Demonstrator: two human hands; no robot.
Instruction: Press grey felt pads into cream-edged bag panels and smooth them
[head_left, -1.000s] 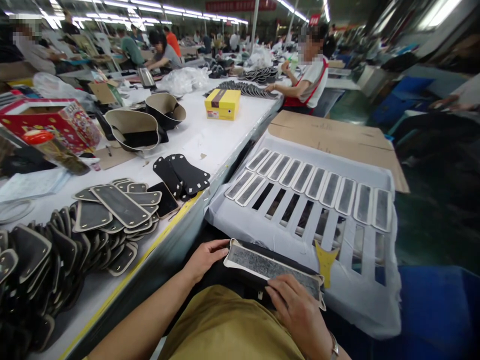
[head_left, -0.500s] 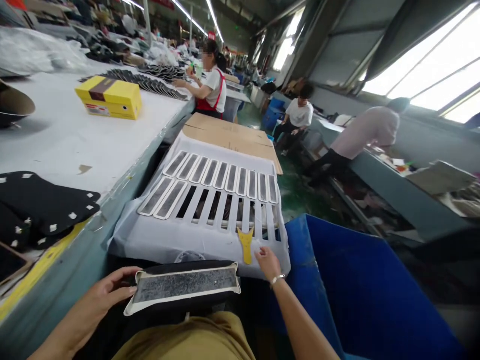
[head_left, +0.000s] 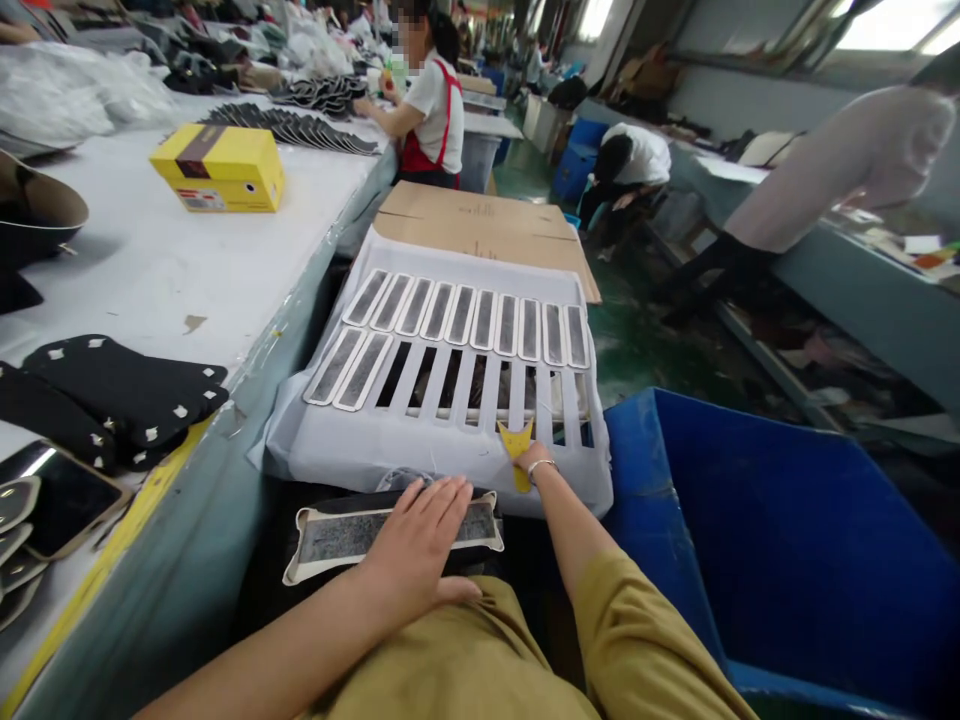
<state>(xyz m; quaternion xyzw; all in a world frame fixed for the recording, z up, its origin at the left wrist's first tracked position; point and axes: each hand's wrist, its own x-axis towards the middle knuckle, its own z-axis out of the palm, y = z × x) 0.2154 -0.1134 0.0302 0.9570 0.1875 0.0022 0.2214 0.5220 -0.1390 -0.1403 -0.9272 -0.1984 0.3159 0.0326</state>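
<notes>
Panel (head_left: 337,537), grey with a cream border, lay at the lower centre of the frame on black material (head_left: 266,570). The left hand (head_left: 420,545) rested across it, fingers extended side by side, thumb spread apart. The right hand (head_left: 531,462) touched the yellow two-pointed tool (head_left: 520,478) at the slotted rack's (head_left: 330,440) near edge; its fingers were partly hidden, so their grip could not be determined. Cream-edged grey strips (head_left: 460,315) lay on the rack at mid-frame. A blue bin (head_left: 810,520) stood at lower right, and a yellow box (head_left: 247,175) sat on the worktop (head_left: 195,270) at upper left.
</notes>
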